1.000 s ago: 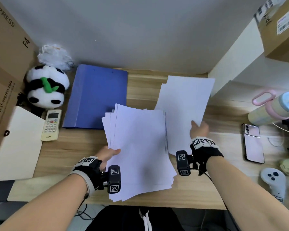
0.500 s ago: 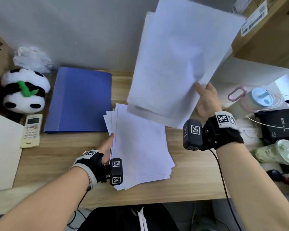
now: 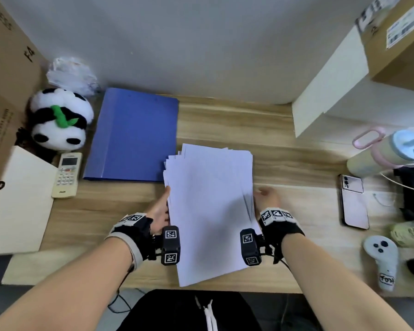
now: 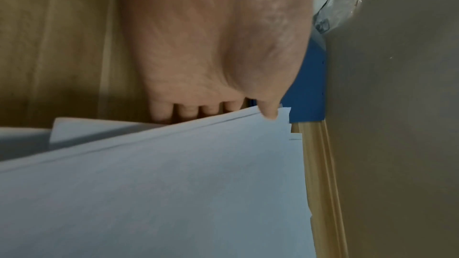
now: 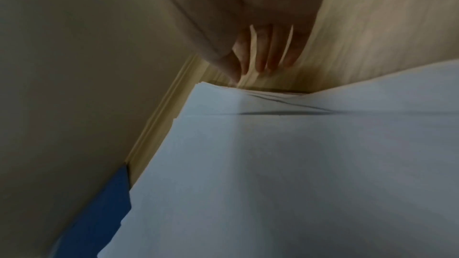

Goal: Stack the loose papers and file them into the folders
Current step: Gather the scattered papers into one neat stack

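A stack of white papers lies on the wooden desk, its sheets slightly fanned at the far left corner. My left hand holds the stack's left edge; in the left wrist view its thumb sits on the top sheet while the fingers tuck under the edge. My right hand is at the stack's right edge with straight, spread fingers, holding nothing. A closed blue folder lies flat just left of and behind the papers.
A panda plush and a remote sit left of the folder, beside a cardboard box. On the right are a phone, a bottle and a white controller.
My right hand brought down the sheets it held in the air onto the stack, let go, and now sits at the stack's right edge. My left hand stayed on the left edge.
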`<action>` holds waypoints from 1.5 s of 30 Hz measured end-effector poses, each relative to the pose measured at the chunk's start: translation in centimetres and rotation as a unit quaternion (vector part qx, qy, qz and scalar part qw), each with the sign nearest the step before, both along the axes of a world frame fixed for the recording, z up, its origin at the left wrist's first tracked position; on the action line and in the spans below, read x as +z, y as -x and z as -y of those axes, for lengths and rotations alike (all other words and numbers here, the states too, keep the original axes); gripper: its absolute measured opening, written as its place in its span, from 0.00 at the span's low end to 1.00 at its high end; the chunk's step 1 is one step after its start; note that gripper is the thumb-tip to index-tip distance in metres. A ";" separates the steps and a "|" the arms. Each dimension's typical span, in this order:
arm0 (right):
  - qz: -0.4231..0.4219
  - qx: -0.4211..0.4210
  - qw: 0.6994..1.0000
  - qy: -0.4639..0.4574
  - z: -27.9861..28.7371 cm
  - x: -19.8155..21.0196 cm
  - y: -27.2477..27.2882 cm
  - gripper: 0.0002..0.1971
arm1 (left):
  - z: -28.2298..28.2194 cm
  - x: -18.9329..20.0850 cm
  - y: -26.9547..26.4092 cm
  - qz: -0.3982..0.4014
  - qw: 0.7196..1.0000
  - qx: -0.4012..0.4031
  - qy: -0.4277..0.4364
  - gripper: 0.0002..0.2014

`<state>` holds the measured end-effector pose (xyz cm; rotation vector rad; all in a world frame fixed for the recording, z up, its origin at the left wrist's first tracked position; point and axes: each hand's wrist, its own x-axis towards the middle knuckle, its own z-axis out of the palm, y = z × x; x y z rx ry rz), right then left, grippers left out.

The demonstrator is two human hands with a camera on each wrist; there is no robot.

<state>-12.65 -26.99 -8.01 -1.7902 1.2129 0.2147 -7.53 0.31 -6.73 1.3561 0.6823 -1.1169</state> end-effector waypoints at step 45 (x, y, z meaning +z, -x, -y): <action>0.353 0.006 0.913 -0.203 2.8 9.5 -1.5 0.15 | 7.6 7.3 -4.1 0.386 0.922 0.017 0.011 0.30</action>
